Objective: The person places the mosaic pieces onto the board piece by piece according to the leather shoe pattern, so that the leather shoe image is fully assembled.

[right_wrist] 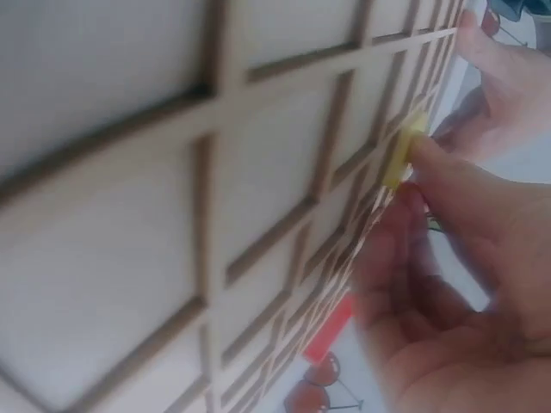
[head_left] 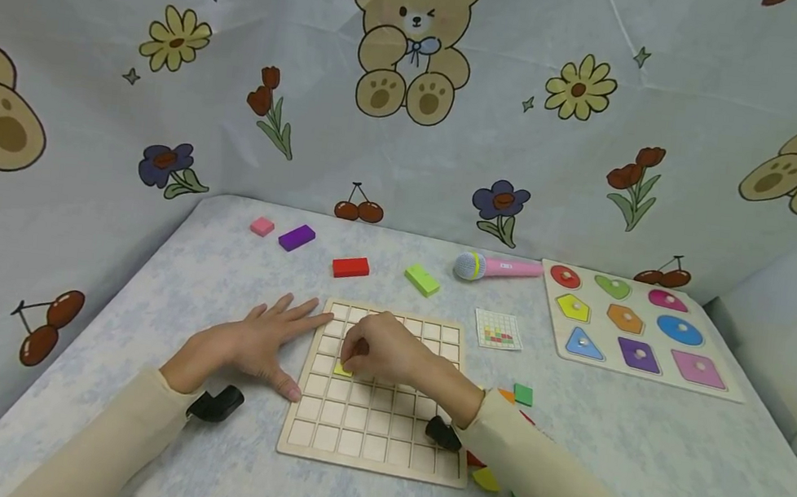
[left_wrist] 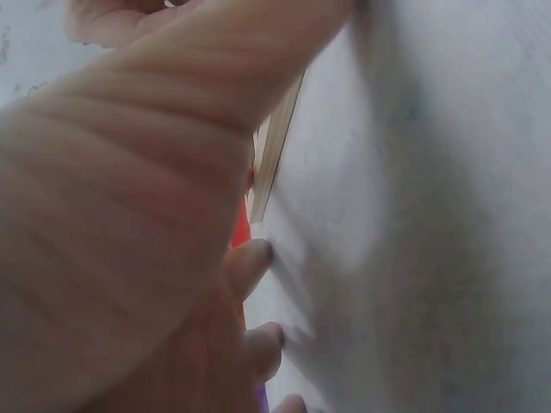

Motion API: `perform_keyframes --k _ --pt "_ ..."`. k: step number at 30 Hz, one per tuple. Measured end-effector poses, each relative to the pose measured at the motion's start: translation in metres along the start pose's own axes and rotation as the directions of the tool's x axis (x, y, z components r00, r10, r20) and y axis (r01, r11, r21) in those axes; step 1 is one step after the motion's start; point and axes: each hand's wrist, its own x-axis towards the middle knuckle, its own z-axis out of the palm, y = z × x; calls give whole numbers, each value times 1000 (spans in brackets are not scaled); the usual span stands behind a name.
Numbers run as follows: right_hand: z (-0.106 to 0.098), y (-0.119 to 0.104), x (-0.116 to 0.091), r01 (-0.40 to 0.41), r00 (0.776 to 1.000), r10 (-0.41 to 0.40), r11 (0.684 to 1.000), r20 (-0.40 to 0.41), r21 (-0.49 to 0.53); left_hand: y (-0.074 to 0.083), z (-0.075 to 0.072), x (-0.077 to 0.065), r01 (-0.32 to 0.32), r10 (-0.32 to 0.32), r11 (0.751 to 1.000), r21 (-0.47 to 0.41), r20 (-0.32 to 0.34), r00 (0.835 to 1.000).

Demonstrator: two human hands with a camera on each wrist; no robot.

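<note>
A wooden grid board [head_left: 328, 411] lies flat in front of me, its cells mostly bare. Over its left part my right hand [head_left: 387, 350] pinches a small yellow tile [right_wrist: 402, 155] between thumb and finger. In the right wrist view the tile is tilted against the grid, right at the bars of a cell. My left hand [head_left: 258, 343] spreads its fingers at the board's left side, with thumb and index fingertips at the edge. It holds nothing.
Behind the board lie a red block [head_left: 350, 268], a lime block [head_left: 422, 280], a purple block [head_left: 297, 238] and a pink block [head_left: 262, 226]. Farther right are a toy microphone [head_left: 499, 268], a pattern card [head_left: 497, 330] and a shape puzzle [head_left: 600, 355]. Loose pieces, including a green square [head_left: 523, 395], surround my right forearm.
</note>
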Motion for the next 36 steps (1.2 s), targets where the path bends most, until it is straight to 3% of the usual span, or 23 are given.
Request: perform_keyframes --k 7,13,16,21,26,32,36 --pt "-1 0 -8 -5 1000 5 1000 21 -2 4 2 3 -7 8 1000 21 -9 1000" --pt "-11 12 -24 53 997 -54 998 52 31 6 4 8 2 -2 999 33 -4 1000" --pt "-21 26 -44 64 993 -77 988 90 141 7 5 10 6 -6 1000 30 1 1000" --pt "-38 51 -87 -9 992 -30 951 119 309 6 6 8 24 -24 999 21 5 1000" --pt "-49 68 -128 -65 991 24 943 129 325 4 6 5 25 -25 1000 8 -7 1000" --pt "-46 75 -174 -8 977 -72 928 201 373 5 5 5 33 -33 999 14 -11 999" --pt "-40 76 -195 -25 975 -59 927 213 373 6 4 6 25 -25 1000 11 -13 1000"
